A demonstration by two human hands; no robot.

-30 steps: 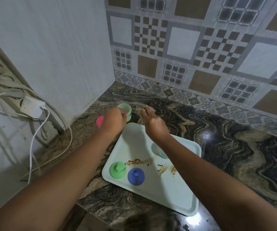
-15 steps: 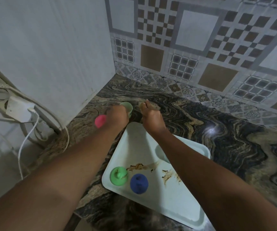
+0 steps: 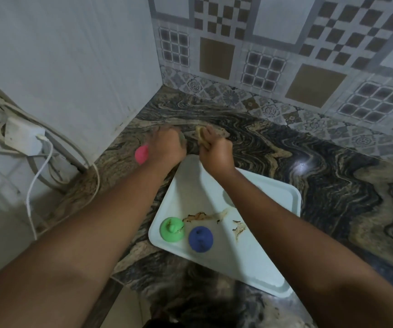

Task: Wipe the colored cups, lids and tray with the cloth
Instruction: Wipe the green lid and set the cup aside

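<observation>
A crumpled yellowish-tan cloth (image 3: 200, 138) is gripped in the right hand (image 3: 217, 155), whose fingers are curled tightly round it. It is held over the surface just beyond the far corner of the tray. Just beside it, the left hand (image 3: 168, 147) is curled round a pale green cup (image 3: 182, 139), of which only a blurred sliver of rim is seen. A rounded pink plastic piece (image 3: 141, 154) shows at the left edge of that hand; whether it is a cup or a lid cannot be told.

The rectangular pale mint plastic tray (image 3: 190, 185) is smooth, with a raised rim and rounded corners, and is set askew near the front edge of the surface. Streaks of brown residue (image 3: 205, 216) are smeared across its middle. At its near left corner a round green lid with a knob (image 3: 172, 229) and a round blue lid with a knob (image 3: 200, 239) are set just beside each other.

The surface (image 3: 333, 185) is polished stone, dark with swirling tan veins, and is backed by patterned wall tiles (image 3: 285, 55).
</observation>
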